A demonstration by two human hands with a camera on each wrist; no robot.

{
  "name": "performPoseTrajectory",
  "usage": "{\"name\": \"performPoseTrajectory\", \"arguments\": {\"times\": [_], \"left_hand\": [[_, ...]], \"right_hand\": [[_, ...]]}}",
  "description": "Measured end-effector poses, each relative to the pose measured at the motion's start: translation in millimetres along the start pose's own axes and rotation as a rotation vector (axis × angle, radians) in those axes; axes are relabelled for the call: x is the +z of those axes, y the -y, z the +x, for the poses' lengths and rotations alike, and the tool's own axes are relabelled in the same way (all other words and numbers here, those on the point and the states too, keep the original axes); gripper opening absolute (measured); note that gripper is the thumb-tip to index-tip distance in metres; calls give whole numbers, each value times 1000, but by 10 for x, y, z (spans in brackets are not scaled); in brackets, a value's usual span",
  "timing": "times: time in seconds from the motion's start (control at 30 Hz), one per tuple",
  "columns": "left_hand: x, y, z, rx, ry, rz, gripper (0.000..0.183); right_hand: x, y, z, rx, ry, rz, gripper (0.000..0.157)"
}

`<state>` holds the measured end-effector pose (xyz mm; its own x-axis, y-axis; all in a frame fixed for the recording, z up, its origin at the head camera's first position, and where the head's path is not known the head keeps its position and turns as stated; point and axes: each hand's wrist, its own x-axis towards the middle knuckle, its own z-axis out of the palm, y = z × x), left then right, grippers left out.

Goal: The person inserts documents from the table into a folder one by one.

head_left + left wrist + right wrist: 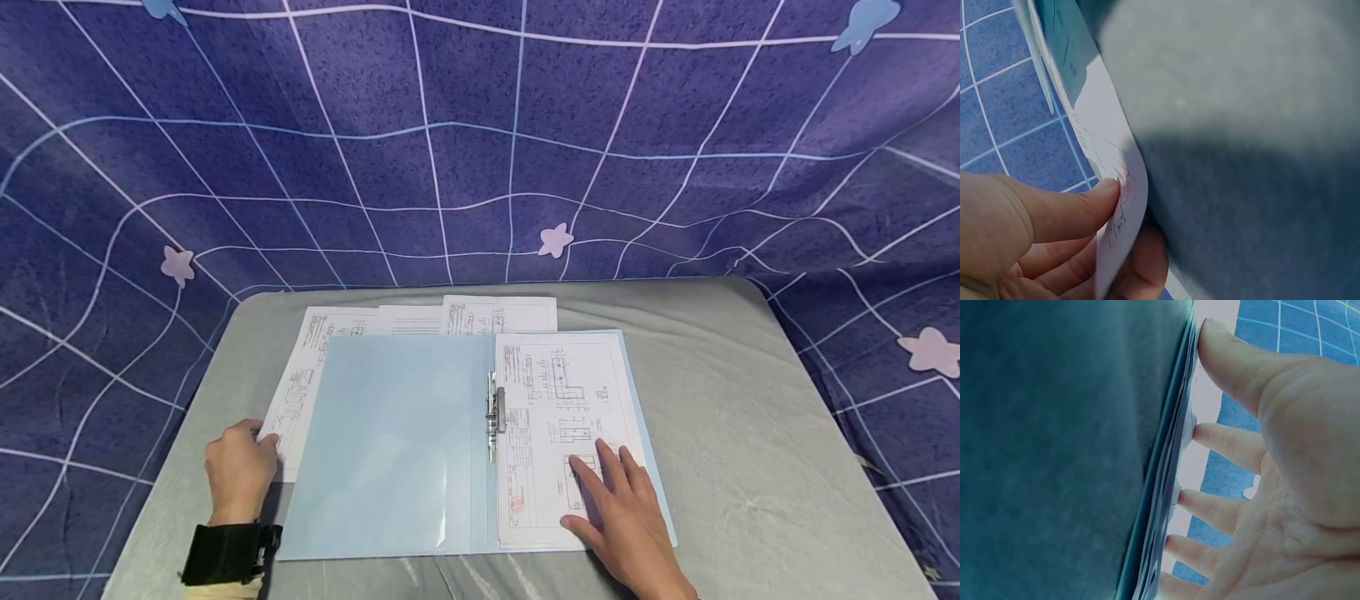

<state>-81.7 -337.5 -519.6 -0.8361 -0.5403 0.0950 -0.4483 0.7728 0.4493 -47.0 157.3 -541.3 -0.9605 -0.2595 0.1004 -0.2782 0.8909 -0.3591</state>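
A light blue folder (pixel 390 433) lies spread out on a grey-covered surface, with a metal clip (pixel 495 417) along its spine. Printed drawing sheets (pixel 555 417) are stacked on its right side. My right hand (pixel 626 517) rests on this stack with spread fingers, and in the right wrist view its fingertips (pixel 1185 497) touch the top sheet. At the left, my left hand (pixel 242 471) pinches the edge of a loose drawing sheet (pixel 292 408) that runs under the folder. The left wrist view shows the thumb (pixel 1100 200) on top of the bent paper (pixel 1129 181), fingers below.
More loose sheets (pixel 498 312) stick out behind the folder's far edge. The grey cloth (pixel 750 433) extends to the right. A purple gridded curtain (pixel 465 158) with star shapes hangs behind and at both sides. A black band (pixel 221 554) circles the left wrist.
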Motion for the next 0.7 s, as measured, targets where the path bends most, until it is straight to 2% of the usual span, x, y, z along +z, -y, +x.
{"name": "performPoseTrajectory", "arguments": {"times": [0.17,0.37,0.53,0.7], "left_hand": [[-36,41,-2,-10,-15,-28,20],[-159,71,-11,-15,-53,-79,20],[-293,75,-17,10,-153,-98,18],[-486,8,-55,26,-264,-146,18]], "right_hand": [[4,5,0,-6,-7,-5,76],[12,-3,6,-9,-12,-6,76],[12,-7,-2,-27,-34,-10,75],[3,-21,-6,-38,-42,-8,74]]}}
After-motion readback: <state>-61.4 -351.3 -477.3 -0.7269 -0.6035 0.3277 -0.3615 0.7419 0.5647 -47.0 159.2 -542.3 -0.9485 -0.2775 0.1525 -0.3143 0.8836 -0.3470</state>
